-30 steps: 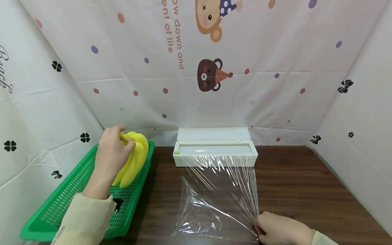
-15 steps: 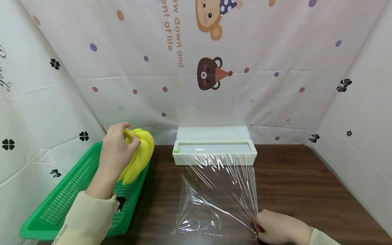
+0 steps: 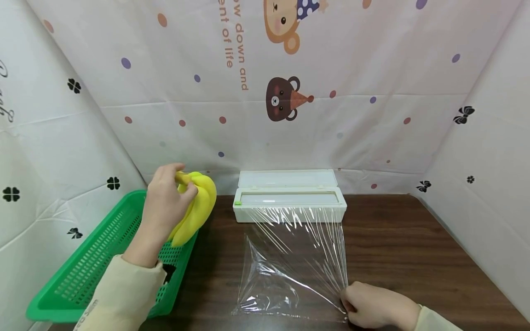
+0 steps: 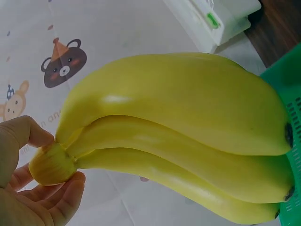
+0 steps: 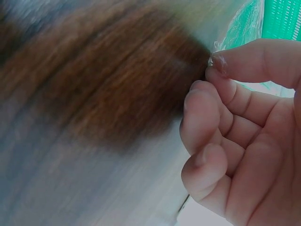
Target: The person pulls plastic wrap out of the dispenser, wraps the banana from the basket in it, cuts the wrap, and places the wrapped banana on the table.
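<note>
My left hand pinches the stem of a bunch of yellow bananas, which hangs over the right side of a green basket. In the left wrist view the bananas fill the middle, thumb and fingers gripping the stem end. At the front right, my right hand pinches the corner of a sheet of clear cling film. The film stretches from a white dispenser box, whose lid stands up at the back. In the right wrist view, thumb and forefinger of the right hand meet on the film's edge.
A small black item lies in the basket, partly behind the left sleeve. The dark wooden table is bordered by printed white cloth at the back and both sides. The film covers the table's front middle.
My left hand has carried the bananas to the right, toward the basket's right rim. The right hand keeps its hold on the film corner in nearly the same place.
</note>
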Demonstrator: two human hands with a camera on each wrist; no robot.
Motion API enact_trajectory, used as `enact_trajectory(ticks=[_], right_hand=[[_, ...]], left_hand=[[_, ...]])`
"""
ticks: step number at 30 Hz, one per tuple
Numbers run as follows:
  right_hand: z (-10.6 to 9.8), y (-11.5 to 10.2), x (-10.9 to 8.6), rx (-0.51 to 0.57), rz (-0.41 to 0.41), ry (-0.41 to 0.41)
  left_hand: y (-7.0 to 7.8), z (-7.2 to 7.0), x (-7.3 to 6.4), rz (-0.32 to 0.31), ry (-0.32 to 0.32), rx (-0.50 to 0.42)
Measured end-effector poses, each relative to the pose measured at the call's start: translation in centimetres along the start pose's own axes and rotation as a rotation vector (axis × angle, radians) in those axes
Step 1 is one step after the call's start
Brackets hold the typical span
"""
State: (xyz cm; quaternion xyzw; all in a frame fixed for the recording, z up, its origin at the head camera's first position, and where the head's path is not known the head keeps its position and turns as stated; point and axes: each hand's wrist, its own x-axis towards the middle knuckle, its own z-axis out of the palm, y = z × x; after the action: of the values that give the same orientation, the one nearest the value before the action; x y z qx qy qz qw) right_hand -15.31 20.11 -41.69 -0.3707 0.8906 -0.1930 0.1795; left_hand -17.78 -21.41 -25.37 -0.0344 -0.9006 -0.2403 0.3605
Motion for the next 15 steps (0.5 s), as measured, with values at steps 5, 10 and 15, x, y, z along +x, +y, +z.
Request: enact_trajectory(ticks=[5,10,15], right_hand=[[0.0,-0.1,0.0,-0.006,0.003,0.002],[0.0,-0.1,0.0,0.006,0.007,-0.001],[0.0,-0.1,0.0,0.002,0.005,0.002]], left_hand=[[0.4,0.4,-0.1,0.023,0.011,-0.008],[0.9,0.9,-0.1,0.05,0.013,-0.012],[1.4,1.5,-0.2,0.06,0.0,-0.009]])
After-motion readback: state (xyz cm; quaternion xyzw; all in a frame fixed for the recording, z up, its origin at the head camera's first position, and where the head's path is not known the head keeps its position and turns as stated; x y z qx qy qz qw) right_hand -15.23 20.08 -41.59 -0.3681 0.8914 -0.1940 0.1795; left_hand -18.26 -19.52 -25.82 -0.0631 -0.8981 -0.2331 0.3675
